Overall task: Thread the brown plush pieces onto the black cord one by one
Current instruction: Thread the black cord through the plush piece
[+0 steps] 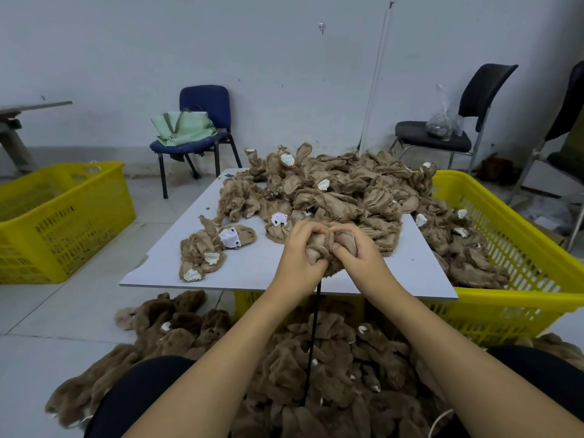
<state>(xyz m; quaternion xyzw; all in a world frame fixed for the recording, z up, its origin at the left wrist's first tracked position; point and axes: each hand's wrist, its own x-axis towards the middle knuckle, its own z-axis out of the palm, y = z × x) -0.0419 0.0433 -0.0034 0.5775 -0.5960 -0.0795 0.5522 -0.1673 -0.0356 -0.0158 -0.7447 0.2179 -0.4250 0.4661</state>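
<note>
Both hands grip one brown plush piece (328,248) above the near edge of the white board (249,270). My left hand (301,251) curls round its left side, and my right hand (357,248) pinches its right side. A black cord (313,336) hangs straight down from under the piece into a heap of fluffy brown plush pieces (316,368) on the floor between my knees. A big pile of inside-out brown plush pieces (331,191) covers the far half of the board. Two more pieces (208,248) lie at the board's left.
A yellow crate (537,248) under and right of the board holds more plush pieces. Another yellow crate (60,222) stands on the floor at left. A blue chair (202,121) with a green bag and a black chair (458,121) stand by the wall.
</note>
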